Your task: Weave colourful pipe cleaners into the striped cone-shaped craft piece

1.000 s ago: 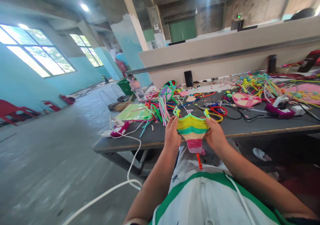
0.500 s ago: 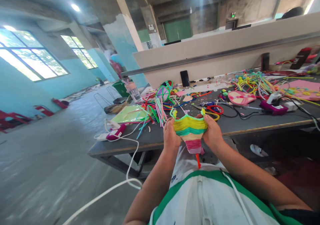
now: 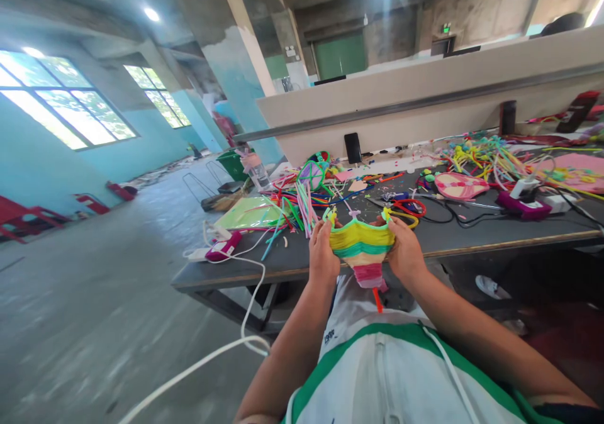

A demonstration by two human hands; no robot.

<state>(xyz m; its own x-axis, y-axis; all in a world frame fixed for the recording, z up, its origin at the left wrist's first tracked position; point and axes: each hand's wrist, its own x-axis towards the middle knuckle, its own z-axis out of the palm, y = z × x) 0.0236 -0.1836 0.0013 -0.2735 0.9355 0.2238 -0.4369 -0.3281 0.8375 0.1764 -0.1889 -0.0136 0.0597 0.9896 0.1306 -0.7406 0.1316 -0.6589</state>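
Observation:
I hold a fan-shaped woven piece made of fuzzy craft sticks in yellow, green, cream and pink bands, with a red stem hanging below it. My left hand grips its left edge, fingers wrapped round. My right hand grips its right edge the same way. The piece hangs just in front of the near edge of the dark table, above my lap.
Loose coloured craft sticks litter the table, with a similar pink woven piece, a purple glue gun, another glue gun on a white cord, a green sheet and a phone leaning on the partition. Open concrete floor lies to the left.
The view swayed slightly. Both hands keep the same grip on the woven piece at about the same place.

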